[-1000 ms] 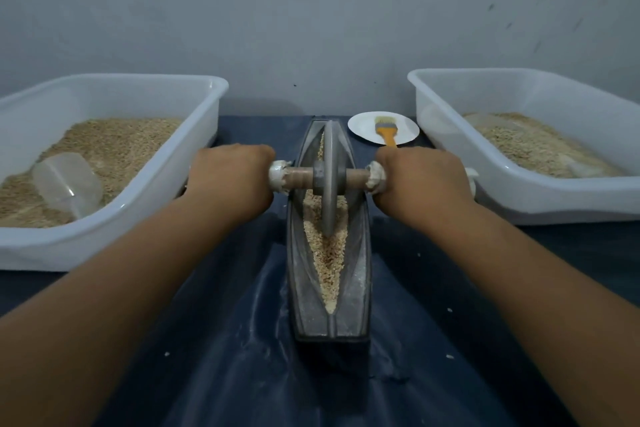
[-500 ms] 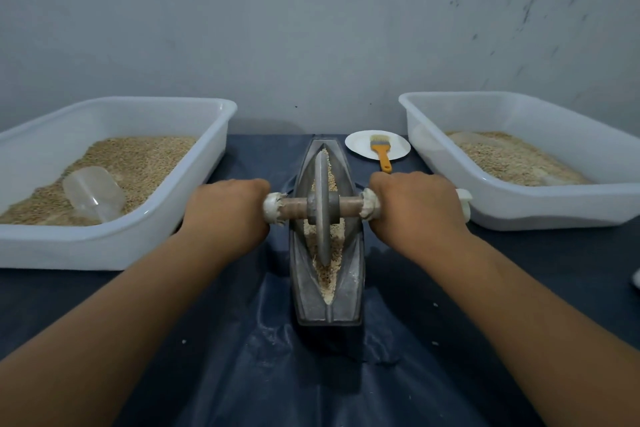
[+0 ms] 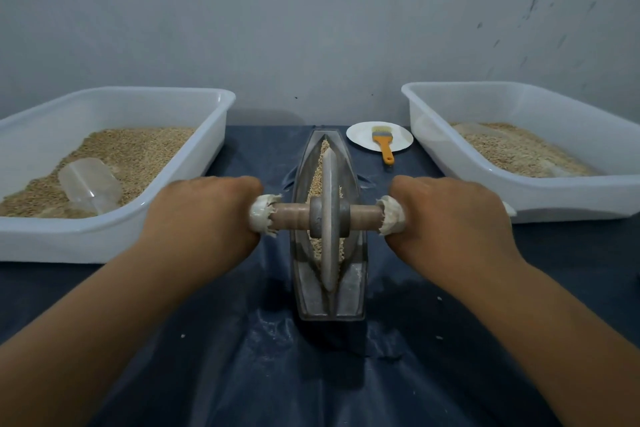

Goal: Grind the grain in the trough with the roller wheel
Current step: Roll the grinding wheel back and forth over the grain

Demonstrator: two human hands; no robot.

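A narrow grey metal trough [image 3: 353, 284] lies lengthwise on the dark sheet in front of me, with pale grain [image 3: 317, 180] in its groove. A grey roller wheel [image 3: 329, 218] stands upright in the groove on a wooden axle with cloth-wrapped ends. My left hand [image 3: 201, 215] grips the axle's left end. My right hand [image 3: 450, 215] grips its right end. The wheel sits toward the near half of the trough, and the near tip of the groove shows bare metal with pale dust.
A white tub [image 3: 114, 229] of grain with a clear scoop [image 3: 90, 185] stands at the left. A second white tub [image 3: 571, 198] of grain stands at the right. A white plate [image 3: 360, 139] with an orange brush [image 3: 384, 144] lies behind the trough, by the wall.
The wheel has rolled toward me along the trough, from mid-groove to the near half. Both hands kept their grip on the axle. Grain that lay near the tip now sits under and beyond the wheel.
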